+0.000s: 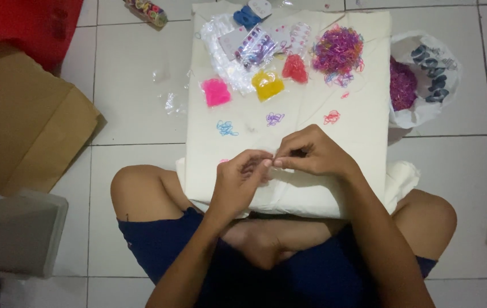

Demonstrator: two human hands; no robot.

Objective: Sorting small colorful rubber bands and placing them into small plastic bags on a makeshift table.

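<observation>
My left hand and my right hand meet fingertip to fingertip over the near part of a cream cloth spread on my lap and the tiled floor. Both pinch a tiny item between them, too small to identify. A speck of pink shows just left of my left hand. Beyond the hands on the cloth lie three small clusters of rubber bands: blue, purple and orange-red.
Further back on the cloth are pink, yellow, red and mixed-colour band piles, plus clear packets. A white plastic bag stands right. Cardboard and a pale box lie left.
</observation>
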